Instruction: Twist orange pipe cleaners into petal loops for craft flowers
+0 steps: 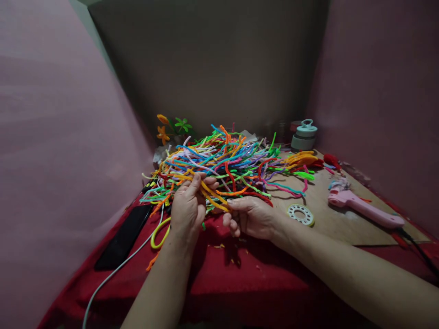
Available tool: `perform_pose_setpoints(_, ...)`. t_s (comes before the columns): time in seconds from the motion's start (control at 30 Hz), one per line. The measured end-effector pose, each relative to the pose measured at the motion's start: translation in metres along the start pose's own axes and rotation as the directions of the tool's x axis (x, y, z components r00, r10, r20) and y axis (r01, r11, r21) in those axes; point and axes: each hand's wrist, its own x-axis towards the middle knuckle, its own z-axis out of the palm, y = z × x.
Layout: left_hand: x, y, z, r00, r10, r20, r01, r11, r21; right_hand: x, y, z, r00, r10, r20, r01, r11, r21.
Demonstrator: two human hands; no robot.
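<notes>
A big tangled heap of coloured pipe cleaners (229, 160) lies on a red cloth (240, 283) in front of me. My left hand (188, 205) is closed at the heap's near edge, its fingers pinching yellow-orange pipe cleaners (214, 197). Those strands run to my right hand (250, 217), which is closed round their other end. Both hands sit close together, just in front of the heap.
A pink glue gun (363, 208) and a white ring-shaped disc (300, 214) lie on a brown board (343, 224) at right. Stacked tape rolls (304, 135) stand behind. A black phone (125, 235), a white cable (113, 274) and pipe-cleaner flowers (171, 128) are at left. Pink walls close in.
</notes>
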Motion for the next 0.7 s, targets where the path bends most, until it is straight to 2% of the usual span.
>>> perform_pose_setpoints(0.2, -0.002, 0.0, 0.001, 1.0, -0.003, -0.014, 0.003, 0.999, 0.033, 0.003, 0.007, 0.003, 0.999, -0.038, 0.012, 0.038, 0.999, -0.035)
perform_pose_setpoints(0.37, 0.0, -0.003, 0.0, 1.0, -0.016, -0.005, 0.016, 0.999, -0.033, 0.005, 0.01, 0.003, 1.0, -0.023, 0.001, 0.023, 0.998, -0.058)
perform_pose_setpoints(0.47, 0.001, -0.003, -0.002, 1.0, -0.023, -0.016, 0.022, 0.998, -0.066, 0.008, 0.012, 0.005, 0.998, -0.061, -0.027, 0.058, 0.994, -0.095)
perform_pose_setpoints(0.57, 0.0, -0.002, -0.003, 1.0, 0.017, 0.006, -0.017, 0.997, -0.079, 0.01, 0.016, 0.01, 0.988, -0.12, -0.094, 0.103, 0.98, -0.169)
perform_pose_setpoints(0.7, -0.004, 0.0, -0.002, 0.987, 0.133, 0.088, -0.127, 0.99, -0.064, 0.011, 0.019, 0.019, 0.973, -0.169, -0.16, 0.126, 0.96, -0.25)
